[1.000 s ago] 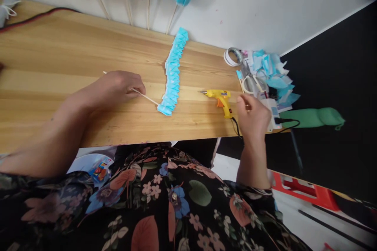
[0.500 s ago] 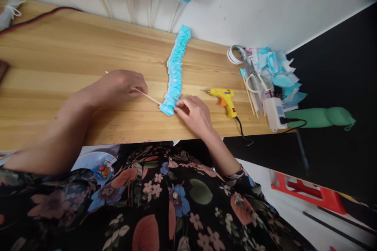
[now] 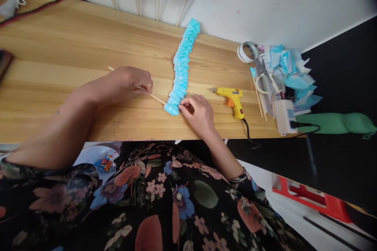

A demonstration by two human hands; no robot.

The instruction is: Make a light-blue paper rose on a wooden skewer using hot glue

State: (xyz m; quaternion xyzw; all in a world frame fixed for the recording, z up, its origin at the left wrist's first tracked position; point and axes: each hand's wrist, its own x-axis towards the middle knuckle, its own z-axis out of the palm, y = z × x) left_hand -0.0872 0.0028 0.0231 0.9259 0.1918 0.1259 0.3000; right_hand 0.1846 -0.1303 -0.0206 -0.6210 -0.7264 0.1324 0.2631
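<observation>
Left hand [image 3: 129, 82] pinches a thin wooden skewer [image 3: 153, 96] while right hand [image 3: 196, 111] grips the folded blue paper strip's [image 3: 181, 74] near end on the wooden counter [image 3: 59, 47]; joining them seemingly demands careful alignment.

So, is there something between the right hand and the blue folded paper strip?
Nothing visible. The right hand already touches the near end of the blue folded paper strip with its fingertips. The left hand holds a thin wooden stick whose tip reaches that same end.
</observation>
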